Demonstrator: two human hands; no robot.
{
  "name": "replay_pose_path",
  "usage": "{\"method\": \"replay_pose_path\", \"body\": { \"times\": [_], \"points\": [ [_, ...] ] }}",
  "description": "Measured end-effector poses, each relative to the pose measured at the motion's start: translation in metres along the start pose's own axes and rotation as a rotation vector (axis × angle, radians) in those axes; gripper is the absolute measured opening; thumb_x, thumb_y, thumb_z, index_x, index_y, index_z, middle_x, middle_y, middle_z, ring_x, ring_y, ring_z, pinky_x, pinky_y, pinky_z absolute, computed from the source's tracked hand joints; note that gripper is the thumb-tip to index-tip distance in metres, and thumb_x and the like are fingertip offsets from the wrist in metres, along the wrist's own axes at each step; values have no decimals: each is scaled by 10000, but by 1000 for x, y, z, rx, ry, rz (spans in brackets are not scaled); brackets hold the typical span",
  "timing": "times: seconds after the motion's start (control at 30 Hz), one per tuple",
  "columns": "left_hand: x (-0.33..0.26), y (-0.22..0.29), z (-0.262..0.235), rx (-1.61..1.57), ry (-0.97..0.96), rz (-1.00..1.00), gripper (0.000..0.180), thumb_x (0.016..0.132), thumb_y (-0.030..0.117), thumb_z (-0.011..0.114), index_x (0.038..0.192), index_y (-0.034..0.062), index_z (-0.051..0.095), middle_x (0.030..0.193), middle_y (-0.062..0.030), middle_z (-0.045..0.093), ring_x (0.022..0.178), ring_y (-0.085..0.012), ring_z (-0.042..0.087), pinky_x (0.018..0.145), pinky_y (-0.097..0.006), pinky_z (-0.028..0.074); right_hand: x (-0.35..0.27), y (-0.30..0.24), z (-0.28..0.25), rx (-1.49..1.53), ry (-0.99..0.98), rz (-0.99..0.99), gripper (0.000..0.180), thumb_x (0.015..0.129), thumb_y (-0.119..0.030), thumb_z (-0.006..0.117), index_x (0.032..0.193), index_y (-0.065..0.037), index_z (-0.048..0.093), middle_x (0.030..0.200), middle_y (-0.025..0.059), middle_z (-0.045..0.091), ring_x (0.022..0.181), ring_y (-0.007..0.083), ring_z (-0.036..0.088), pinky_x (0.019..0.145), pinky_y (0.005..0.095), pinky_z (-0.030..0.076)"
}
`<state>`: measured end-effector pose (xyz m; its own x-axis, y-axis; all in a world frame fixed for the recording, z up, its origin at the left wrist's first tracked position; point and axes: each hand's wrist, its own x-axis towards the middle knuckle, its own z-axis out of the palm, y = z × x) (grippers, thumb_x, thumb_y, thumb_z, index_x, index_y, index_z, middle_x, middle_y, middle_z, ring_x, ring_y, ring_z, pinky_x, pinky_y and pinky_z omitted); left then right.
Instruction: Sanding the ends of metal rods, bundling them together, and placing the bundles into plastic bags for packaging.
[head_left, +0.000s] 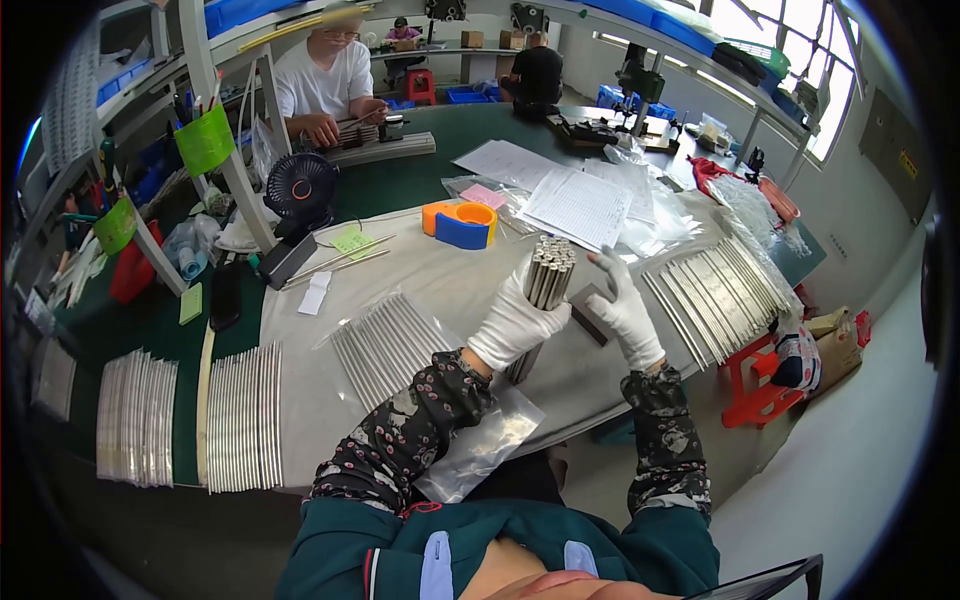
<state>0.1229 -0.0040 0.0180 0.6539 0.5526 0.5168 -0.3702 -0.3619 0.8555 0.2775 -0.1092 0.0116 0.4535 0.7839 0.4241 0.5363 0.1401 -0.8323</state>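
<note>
My left hand (512, 322), in a white glove, is wrapped round an upright bundle of thin metal rods (550, 272), whose round ends face up. To its right, my right hand (628, 312), also gloved, is apart from the bundle with its fingers spread and nothing in them. Between the hands a dark flat block (592, 318) lies on the pale cloth (445, 285). Left of my left forearm, a row of metal rods (385, 345) rests on clear plastic. An empty-looking clear plastic bag (490, 445) hangs at the table's front edge, partly under that forearm.
More rods lie in rows at the left (245, 420) and right (715, 295). An orange and blue tape dispenser (462, 226), paper sheets (575, 205) and a black fan (301, 188) stand farther back. Across the table sits a person in white (325, 80); a red stool (765, 385) is at right.
</note>
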Motion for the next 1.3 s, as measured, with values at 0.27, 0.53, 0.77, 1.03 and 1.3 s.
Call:
{"method": "replay_pose_path", "body": {
  "times": [0.27, 0.53, 0.77, 1.03, 1.3],
  "points": [
    [-41, -63, 3, 10, -207, -271, 349, 653, 72, 664, 968, 20, 525, 756, -32, 566, 715, -107, 528, 672, -265, 462, 11, -65, 54, 431, 192, 9, 272, 745, -3, 628, 992, -12, 515, 703, -8, 558, 599, 86, 563, 571, 228, 470],
    [-49, 30, -3, 14, -558, -621, 380, 656, 124, 635, 983, -17, 501, 723, -55, 586, 660, -142, 553, 596, -282, 463, -1, -26, -6, 1113, 313, 264, 167, 823, -50, 572, 974, -15, 510, 790, 82, 570, 664, 180, 575, 617, 315, 521],
    [-154, 55, -33, -1214, 54, -951, 351, 934, 279, 460, 1144, -2, 481, 985, -177, 580, 763, -260, 612, 596, -328, 564, -38, -63, 17, 1370, 62, 57, 207, 836, -63, 555, 1016, -1, 474, 805, 73, 526, 693, 181, 544, 684, 322, 477],
    [-270, 86, -83, -802, 916, -1042, 325, 919, 323, 455, 964, 8, 523, 813, -150, 583, 540, -243, 542, 371, -235, 373, -125, -132, 157, 1481, -496, 11, 430, 729, -7, 633, 1054, -94, 363, 777, 54, 510, 700, 214, 553, 674, 358, 480],
    [-436, -24, -140, -606, 1107, -846, 243, 890, 242, 442, 984, 64, 579, 909, -44, 611, 809, -144, 593, 675, -267, 484, -206, -87, 276, 1171, -1066, 150, 371, 668, 43, 680, 923, -50, 427, 823, 40, 526, 789, 122, 508, 754, 263, 429]
  ]
}}
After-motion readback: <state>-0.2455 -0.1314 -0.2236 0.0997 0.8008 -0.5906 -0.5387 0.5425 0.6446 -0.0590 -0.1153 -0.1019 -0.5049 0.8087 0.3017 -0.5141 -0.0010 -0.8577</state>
